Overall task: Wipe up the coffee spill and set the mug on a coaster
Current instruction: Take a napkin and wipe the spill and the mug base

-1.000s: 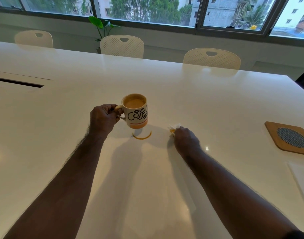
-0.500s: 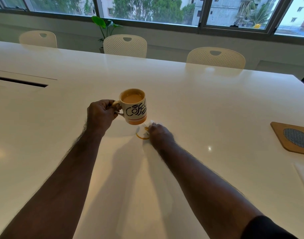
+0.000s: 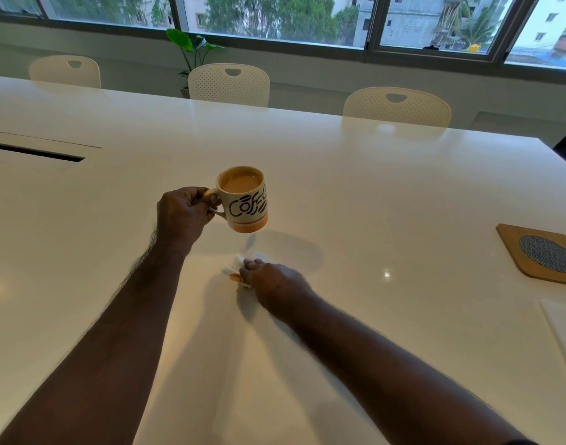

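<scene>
My left hand grips the handle of a cream mug with black lettering and an orange base, full of milky coffee, held a little above the white table. Just below and in front of the mug, my right hand presses a crumpled white tissue onto the table; the tissue shows a brown coffee stain at its near edge. No coffee ring shows on the table around the tissue. A wooden coaster with a round mesh centre lies far right.
A dark slot is cut into the table at far left. Three white chairs stand along the far edge, with a potted plant behind them. A white sheet lies at the right edge, below the coaster.
My right hand slid the tissue leftward and toward me across the coffee ring under the mug; the ring is no longer visible. The mug stays lifted in my left hand.
</scene>
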{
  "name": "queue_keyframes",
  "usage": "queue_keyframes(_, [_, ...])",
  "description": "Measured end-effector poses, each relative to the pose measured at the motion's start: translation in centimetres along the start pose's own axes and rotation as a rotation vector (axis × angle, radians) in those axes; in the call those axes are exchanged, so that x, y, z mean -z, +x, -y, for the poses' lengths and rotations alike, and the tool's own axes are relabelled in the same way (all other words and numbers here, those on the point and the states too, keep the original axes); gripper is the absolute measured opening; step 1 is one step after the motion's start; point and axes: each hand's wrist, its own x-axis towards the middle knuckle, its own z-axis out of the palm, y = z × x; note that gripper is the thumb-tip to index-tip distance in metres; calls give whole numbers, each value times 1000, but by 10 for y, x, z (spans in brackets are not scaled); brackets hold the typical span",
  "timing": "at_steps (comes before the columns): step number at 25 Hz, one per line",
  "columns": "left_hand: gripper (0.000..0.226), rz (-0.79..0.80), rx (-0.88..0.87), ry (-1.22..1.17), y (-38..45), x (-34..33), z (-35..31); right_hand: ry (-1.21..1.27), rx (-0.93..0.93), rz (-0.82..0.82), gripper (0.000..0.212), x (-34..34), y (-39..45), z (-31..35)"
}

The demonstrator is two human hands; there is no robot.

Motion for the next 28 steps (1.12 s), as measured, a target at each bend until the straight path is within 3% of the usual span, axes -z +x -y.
queue_keyframes(4, [18, 6, 2, -21, -1, -1, 0, 47, -79, -56, 40, -1, -42, -22])
queue_keyframes(10, [14, 7, -7, -23, -3, -1, 0, -70, -498, -97, 30, 19, -71, -117])
queue_keyframes(13, [10, 2, -6, -30, -4, -1, -1, -46, -641, -135, 28, 29, -58, -131])
queue_keyframes(16, [8, -7, -10, -33, -4, 0, 0, -72, -592, -113, 32, 31, -29, -108])
queue_keyframes(18, [9, -13, -12, -38, -2, 2, 0, -112, -448, -42, 30, 24, -11, -84])
queue_keyframes(22, [15, -25, -12, -11, -1, 4, 1, 8, -291, 64, 29, -16, 16, -12])
queue_keyframes(26, [19, -23, 17, -35, 0, 2, 4, 42, -36, 96, 39, -6, -11, 39])
queue_keyframes(28, [20, -14, 25, -39, 0, 1, 5, 29, 14, 32, 43, 2, -42, 37])
